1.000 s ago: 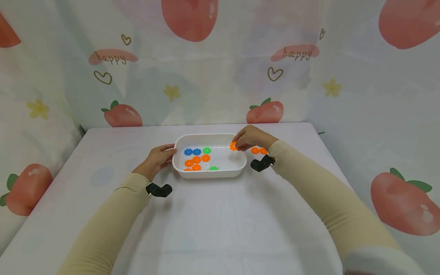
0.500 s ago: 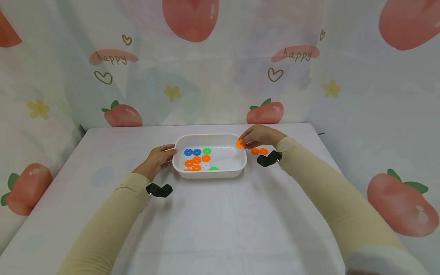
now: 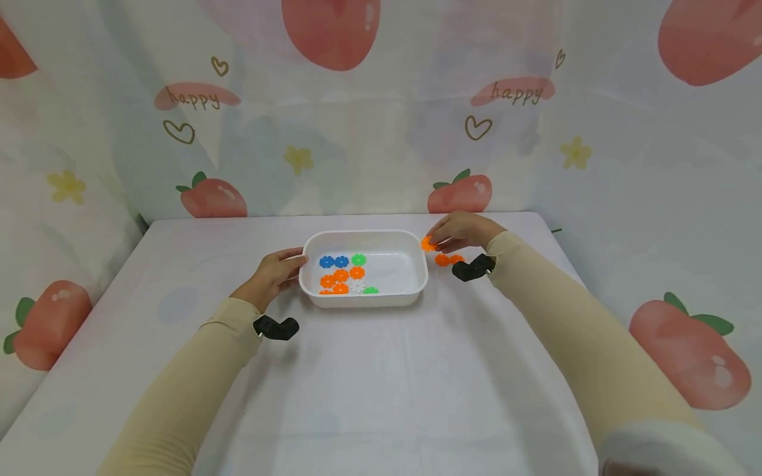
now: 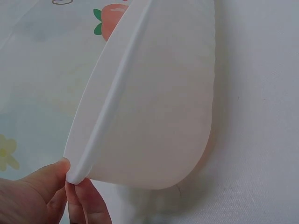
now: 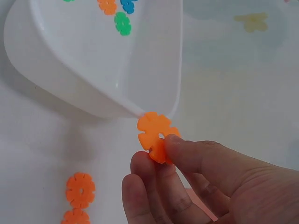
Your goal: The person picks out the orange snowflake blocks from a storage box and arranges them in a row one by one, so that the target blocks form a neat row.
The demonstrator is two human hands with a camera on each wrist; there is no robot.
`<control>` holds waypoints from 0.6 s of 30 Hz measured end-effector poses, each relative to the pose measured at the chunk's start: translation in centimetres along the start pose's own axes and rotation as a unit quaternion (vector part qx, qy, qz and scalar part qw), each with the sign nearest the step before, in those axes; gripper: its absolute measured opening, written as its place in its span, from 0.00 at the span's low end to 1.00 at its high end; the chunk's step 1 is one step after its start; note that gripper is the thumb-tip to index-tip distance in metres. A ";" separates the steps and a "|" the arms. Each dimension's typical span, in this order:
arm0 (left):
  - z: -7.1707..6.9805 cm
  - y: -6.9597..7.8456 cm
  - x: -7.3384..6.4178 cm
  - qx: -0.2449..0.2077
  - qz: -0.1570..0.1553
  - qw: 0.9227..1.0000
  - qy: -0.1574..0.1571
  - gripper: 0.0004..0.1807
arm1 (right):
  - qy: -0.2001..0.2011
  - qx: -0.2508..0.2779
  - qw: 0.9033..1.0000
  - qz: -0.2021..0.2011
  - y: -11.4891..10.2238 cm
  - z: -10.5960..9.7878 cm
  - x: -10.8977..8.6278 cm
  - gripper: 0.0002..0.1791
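A white plastic tray (image 3: 375,301) stands on the table with several flower-shaped snowflake discs inside: blue ones (image 3: 327,262), orange ones (image 3: 356,272), green ones (image 3: 358,260) and white ones. At its left end my left hand (image 3: 274,276) pinches the rim; the left wrist view shows the thumb (image 4: 57,169) on one side of the rim and fingers on the other. Just outside the tray's right end, my right hand (image 3: 467,230) pinches an orange snowflake disc (image 5: 154,130) between thumb and fingers. Below that hand, two orange discs (image 5: 80,190) lie on the table.
A white cloth (image 3: 357,383) covers the table. Behind it hangs a curtain (image 3: 381,145) printed with fruit, hearts and flowers. Black wrist cameras (image 3: 276,328) are strapped to both wrists.
My right hand has moved right with the orange disc, from over the tray's right end to just beyond its rim. The left hand and tray have stayed in place.
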State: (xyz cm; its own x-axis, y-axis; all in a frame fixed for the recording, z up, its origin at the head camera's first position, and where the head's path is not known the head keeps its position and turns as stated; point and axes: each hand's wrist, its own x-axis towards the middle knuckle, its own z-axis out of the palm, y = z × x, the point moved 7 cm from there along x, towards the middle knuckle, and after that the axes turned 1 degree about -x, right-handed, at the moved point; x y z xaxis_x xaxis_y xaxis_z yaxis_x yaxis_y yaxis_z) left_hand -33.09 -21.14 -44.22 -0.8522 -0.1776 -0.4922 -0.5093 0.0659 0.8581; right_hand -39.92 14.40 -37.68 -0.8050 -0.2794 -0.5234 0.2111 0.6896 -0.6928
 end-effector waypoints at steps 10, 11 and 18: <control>-0.1 0.0 0.4 -0.001 -0.003 1.000 0.001 0.27 | 0.033 0.028 0.999 0.011 1.9 -1.6 0.3 0.22; -0.1 0.0 0.4 -0.002 -0.002 1.000 0.000 0.27 | 0.038 0.029 0.999 0.012 2.1 -1.8 0.3 0.22; -0.2 -0.1 0.3 -0.003 -0.003 1.000 0.000 0.27 | 0.055 0.030 0.998 0.026 3.5 -2.7 0.6 0.22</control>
State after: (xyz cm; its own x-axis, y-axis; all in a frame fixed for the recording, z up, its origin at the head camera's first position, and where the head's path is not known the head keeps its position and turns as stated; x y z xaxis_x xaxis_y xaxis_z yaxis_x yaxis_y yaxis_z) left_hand -33.28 -21.35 -44.46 -0.8490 -0.1789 -0.4971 -0.5137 0.0593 0.8559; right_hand -41.10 18.48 -39.10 -0.8477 -0.1669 -0.5035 0.2836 0.6596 -0.6961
